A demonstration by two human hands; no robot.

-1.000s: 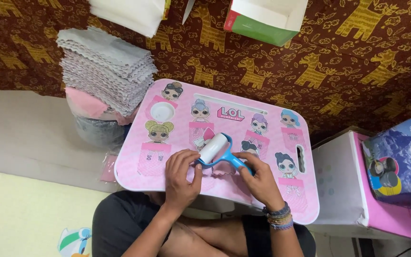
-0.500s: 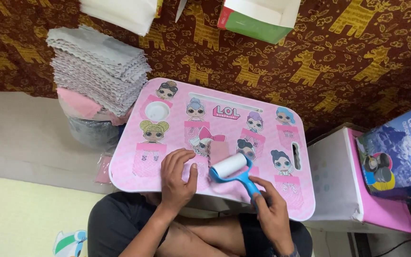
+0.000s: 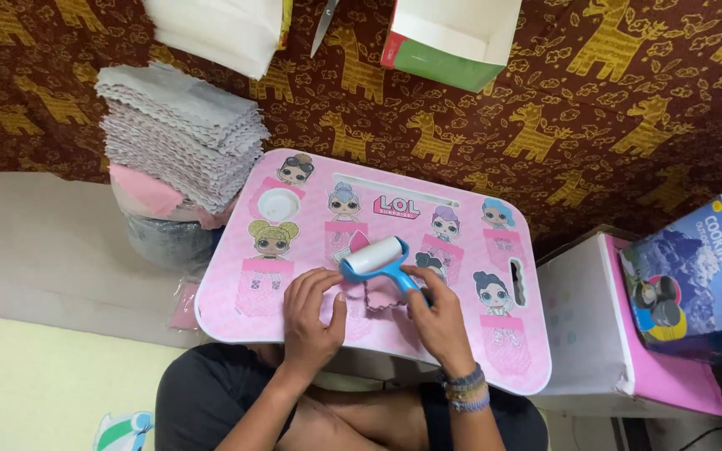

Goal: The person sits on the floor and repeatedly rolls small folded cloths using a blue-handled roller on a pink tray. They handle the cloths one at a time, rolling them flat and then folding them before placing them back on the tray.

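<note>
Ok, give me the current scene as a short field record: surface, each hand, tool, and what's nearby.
surface: pink lap table printed with cartoon dolls, over the person's lap
left hand: left hand flat on a small pink cloth, pinning it to the table
right hand: right hand closed around the blue handle of the lint roller
tool: roller head white, resting on the cloth's far edge
nearby left: stack of grey cloths
nearby right: blue box on a white and pink stand

Right hand [image 3: 438, 321] grips blue lint roller [image 3: 375, 258] on pink lap table [image 3: 294, 292]; left hand [image 3: 311, 313] presses small cloth [image 3: 378, 294] flat.
</note>
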